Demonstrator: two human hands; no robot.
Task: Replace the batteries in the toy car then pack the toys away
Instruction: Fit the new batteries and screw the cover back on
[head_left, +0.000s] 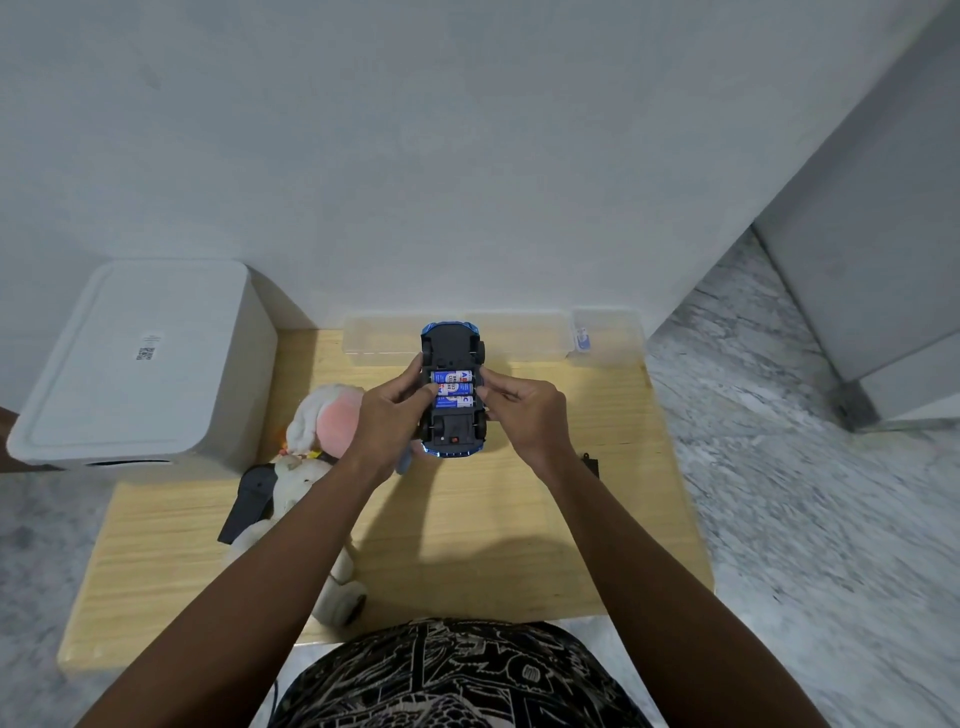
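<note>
I hold a blue toy car (453, 347) upside down above the wooden table (467, 525), its black underside facing me. The battery bay is uncovered and three blue-and-white batteries (453, 388) lie side by side in it. My left hand (390, 421) grips the car's left side, thumb resting on the batteries. My right hand (524, 410) grips the right side, fingertips at the batteries' right ends. A small black piece (589, 464), perhaps the bay cover, lies on the table under my right wrist.
A white and pink plush dog (317, 441) lies on the table to the left with a black remote (249, 501) beside it. A clear plastic box (519, 335) and a smaller clear container (608, 338) stand along the wall. A large white lidded bin (140, 364) sits left.
</note>
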